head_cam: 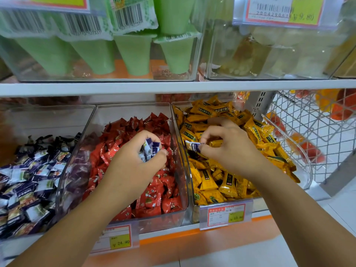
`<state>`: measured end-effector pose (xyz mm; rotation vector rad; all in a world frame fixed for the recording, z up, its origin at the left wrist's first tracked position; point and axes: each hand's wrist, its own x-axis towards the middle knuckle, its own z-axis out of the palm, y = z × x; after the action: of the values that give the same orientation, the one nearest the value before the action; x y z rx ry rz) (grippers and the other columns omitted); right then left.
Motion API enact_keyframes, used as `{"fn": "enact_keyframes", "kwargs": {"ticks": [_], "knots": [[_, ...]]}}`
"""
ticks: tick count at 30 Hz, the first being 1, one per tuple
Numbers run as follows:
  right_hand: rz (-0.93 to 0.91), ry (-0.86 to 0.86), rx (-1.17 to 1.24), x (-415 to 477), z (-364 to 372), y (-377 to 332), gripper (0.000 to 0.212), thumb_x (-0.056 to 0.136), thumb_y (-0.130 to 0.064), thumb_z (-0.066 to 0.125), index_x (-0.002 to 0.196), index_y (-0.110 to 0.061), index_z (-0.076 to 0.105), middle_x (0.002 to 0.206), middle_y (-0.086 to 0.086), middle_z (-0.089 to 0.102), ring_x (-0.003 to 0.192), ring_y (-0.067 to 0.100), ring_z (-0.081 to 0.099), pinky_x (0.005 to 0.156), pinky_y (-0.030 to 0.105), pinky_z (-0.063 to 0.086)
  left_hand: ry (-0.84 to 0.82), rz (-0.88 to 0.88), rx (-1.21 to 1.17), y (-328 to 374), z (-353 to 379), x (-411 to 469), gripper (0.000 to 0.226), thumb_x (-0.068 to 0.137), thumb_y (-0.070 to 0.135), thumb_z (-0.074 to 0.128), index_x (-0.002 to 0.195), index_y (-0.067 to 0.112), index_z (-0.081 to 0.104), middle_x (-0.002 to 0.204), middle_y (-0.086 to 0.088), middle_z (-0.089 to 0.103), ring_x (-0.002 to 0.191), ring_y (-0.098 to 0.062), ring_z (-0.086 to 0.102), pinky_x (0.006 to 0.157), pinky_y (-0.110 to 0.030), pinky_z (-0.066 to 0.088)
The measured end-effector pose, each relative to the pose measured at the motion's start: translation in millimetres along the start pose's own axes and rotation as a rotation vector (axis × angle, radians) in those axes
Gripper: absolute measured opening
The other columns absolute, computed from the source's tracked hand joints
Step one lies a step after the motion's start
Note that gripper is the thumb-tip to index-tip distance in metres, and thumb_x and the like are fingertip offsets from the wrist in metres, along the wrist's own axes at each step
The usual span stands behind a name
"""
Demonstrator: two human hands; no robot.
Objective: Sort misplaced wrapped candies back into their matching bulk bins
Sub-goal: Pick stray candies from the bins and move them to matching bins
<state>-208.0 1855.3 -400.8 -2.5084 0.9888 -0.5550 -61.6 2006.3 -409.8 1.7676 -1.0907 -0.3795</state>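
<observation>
On the lower shelf, a heap of navy-and-white candies (28, 180) lies left of the red bin (125, 112) and the yellow bin (194, 211). Above the red pile, the left hand (134, 160) curls round a small bunch of navy-and-white wrapped candies (149, 150) with crimped ends. Above the yellow pile, the right hand (231, 147) pinches a single navy-and-white candy (192, 146) between thumb and fingertips.

Both bare forearms reach in from bottom of frame, angled up and slightly inward. State of left hand (134, 162): back to camera, fingers (146, 135) curled round a bunch of blue-and-white wrapped candies (149, 150). State of right hand (233, 149): thumb and index finger pinch a single blue-and-white wrapped candy (192, 146), the rest loosely curled. Hands near, not touching.
</observation>
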Motion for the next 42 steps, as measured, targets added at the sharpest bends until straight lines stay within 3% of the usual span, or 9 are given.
{"fn": "enact_keyframes", "kwargs": {"ticks": [5, 10, 13, 17, 23, 28, 34, 39, 42], "knots": [[-0.055, 0.064, 0.346, -8.6, -18.5, -3.4, 0.009, 0.084, -0.027, 0.07, 0.077, -0.025, 0.064, 0.095, -0.018, 0.066, 0.094, 0.004, 0.06, 0.073, 0.016, 0.044, -0.022, -0.069, -0.223, 5.5, 3.8, 3.2, 0.014, 0.093, 0.009, 0.056, 0.09, 0.022, 0.06, 0.076, 0.005, 0.069, 0.051, -0.003, 0.058, 0.046, -0.019, 0.046], [-0.177, -0.082, 0.38, -17.6, -22.9, -10.4, 0.007, 0.084, -0.024, 0.07, 0.08, -0.026, 0.066, 0.081, -0.011, 0.068, 0.074, 0.02, 0.061, 0.067, 0.027, 0.05, -0.125, -0.005, -0.277, 11.3, 8.7, -0.1, 0.012, 0.084, 0.043, 0.06, 0.095, 0.041, 0.066, 0.061, 0.009, 0.056, 0.052, -0.008, 0.047, 0.05, -0.024, 0.042], [-0.219, -0.141, 0.364, -21.7, -21.5, -12.4, 0.007, 0.086, -0.026, 0.067, 0.081, -0.03, 0.065, 0.082, -0.011, 0.067, 0.073, 0.027, 0.059, 0.069, 0.037, 0.049, -0.118, 0.102, -0.112, 12.1, 13.7, -0.4, 0.031, 0.066, 0.06, 0.061, 0.092, 0.044, 0.067, 0.082, 0.014, 0.06, 0.07, -0.001, 0.056, 0.062, -0.012, 0.044], [-0.245, -0.155, 0.384, -29.8, -27.9, -10.9, 0.008, 0.088, -0.022, 0.067, 0.082, -0.028, 0.066, 0.08, -0.011, 0.065, 0.072, 0.027, 0.056, 0.067, 0.04, 0.047, -0.074, 0.208, 0.037, 17.8, 21.1, 0.9, 0.026, 0.064, 0.054, 0.066, 0.088, 0.045, 0.064, 0.099, 0.015, 0.053, 0.096, 0.004, 0.051, 0.074, 0.0, 0.036], [-0.117, 0.009, 0.359, -47.7, -62.4, 15.4, 0.012, 0.086, -0.02, 0.069, 0.088, -0.031, 0.069, 0.082, -0.008, 0.071, 0.074, 0.001, 0.062, 0.066, 0.014, 0.046, -0.143, 0.287, 0.074, 30.1, 35.7, -7.7, 0.021, 0.069, 0.055, 0.059, 0.082, 0.038, 0.063, 0.087, 0.016, 0.061, 0.079, -0.003, 0.055, 0.061, -0.008, 0.039], [0.127, 0.104, -0.018, -66.9, -108.7, 78.0, 0.02, 0.086, -0.018, 0.069, 0.081, -0.037, 0.069, 0.085, -0.016, 0.064, 0.073, -0.003, 0.056, 0.061, 0.007, 0.039, -0.109, 0.245, 0.038, 37.0, 44.9, -15.0, 0.022, 0.071, 0.055, 0.059, 0.082, 0.037, 0.063, 0.077, 0.018, 0.062, 0.063, -0.004, 0.054, 0.05, -0.01, 0.039], [0.128, -0.063, -0.327, -83.9, -98.6, 114.3, 0.025, 0.079, -0.026, 0.076, 0.092, -0.045, 0.067, 0.111, -0.005, 0.048, 0.111, 0.017, 0.042, 0.097, 0.031, 0.032, -0.093, 0.23, 0.044, 39.7, 53.7, -17.2, 0.012, 0.073, 0.05, 0.062, 0.08, 0.041, 0.061, 0.075, 0.018, 0.063, 0.063, -0.004, 0.057, 0.048, -0.01, 0.04], [0.118, 0.052, -0.331, -79.1, -86.4, 126.2, 0.026, 0.075, -0.031, 0.079, 0.096, -0.043, 0.067, 0.11, -0.002, 0.054, 0.113, 0.026, 0.045, 0.097, 0.036, 0.033, -0.076, 0.225, 0.036, 38.5, 55.6, -15.3, 0.016, 0.071, 0.052, 0.061, 0.08, 0.039, 0.063, 0.074, 0.014, 0.063, 0.063, -0.008, 0.056, 0.049, -0.015, 0.04], [0.126, 0.06, -0.378, -70.2, -76.7, 119.5, 0.032, 0.082, -0.032, 0.073, 0.114, -0.034, 0.067, 0.131, 0.005, 0.047, 0.124, 0.03, 0.036, 0.104, 0.04, 0.029, -0.073, 0.228, 0.057, 38.4, 56.9, -15.1, 0.012, 0.073, 0.049, 0.062, 0.08, 0.039, 0.062, 0.075, 0.015, 0.063, 0.063, -0.005, 0.056, 0.048, -0.012, 0.039]]}}
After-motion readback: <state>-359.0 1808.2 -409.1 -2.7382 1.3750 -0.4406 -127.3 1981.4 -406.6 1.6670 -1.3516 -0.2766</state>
